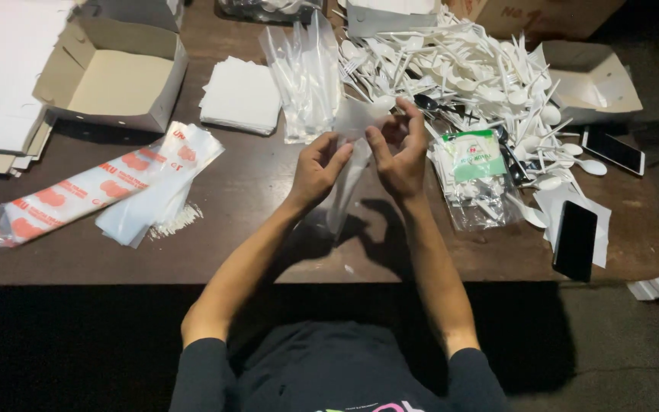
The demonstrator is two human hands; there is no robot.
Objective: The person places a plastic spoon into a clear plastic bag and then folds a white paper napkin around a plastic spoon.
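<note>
A narrow clear plastic sleeve [347, 172] hangs between both hands above the middle of the tabletop [253, 229], nearer its front edge than its far one. Its long axis runs near upright, mouth up at the fingers, tail pointing down toward the front edge. The left hand [316, 169] pinches one lip of the mouth and the right hand [398, 156] pinches the other, spreading it. The film looks thin and slippery; a lip could slide out of a pinch and the mouth fall shut, or tear if pulled too hard. Just beyond, toward the far right corner, lies a heap of white plastic cutlery [467, 72]; filled sleeves [305, 76] lie beside it.
</note>
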